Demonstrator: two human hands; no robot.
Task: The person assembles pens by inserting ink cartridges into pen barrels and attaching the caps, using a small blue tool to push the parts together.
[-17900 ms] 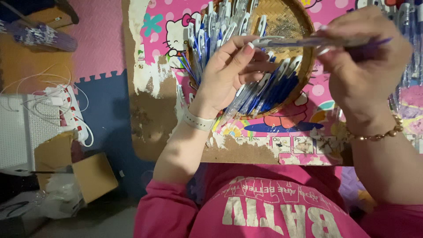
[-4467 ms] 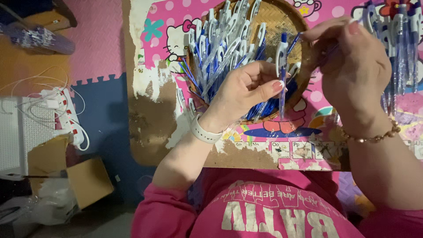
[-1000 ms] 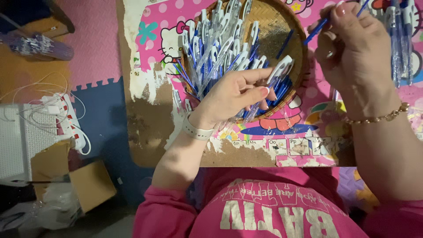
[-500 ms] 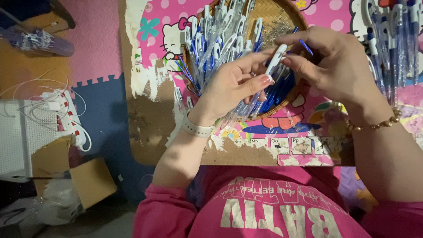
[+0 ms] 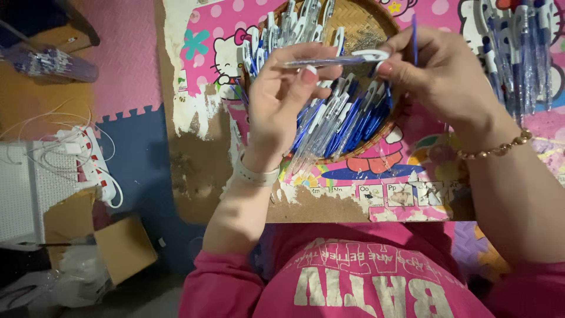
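My left hand [image 5: 282,100] and my right hand [image 5: 447,76] hold one clear ballpoint pen barrel [image 5: 329,59] level between them, above a round woven basket [image 5: 376,26]. The left fingers pinch the barrel's left part; the right fingers grip its white clip end. A thin blue refill [image 5: 414,38] sticks up from my right fingers. The basket is full of several blue and clear pens [image 5: 341,118]. It rests on a worn pink cartoon-printed board [image 5: 206,65] across my lap.
A second heap of blue pens [image 5: 521,47] lies at the board's right edge. On the floor to the left are a white power strip with cords [image 5: 88,162], a cardboard box [image 5: 120,247], a plastic bag of parts [image 5: 50,62] and pink and blue foam mats [image 5: 132,126].
My right hand came down from the upper right with the refill and met my left hand. The left hand lifted a pen barrel out of the basket; both hands now grip it.
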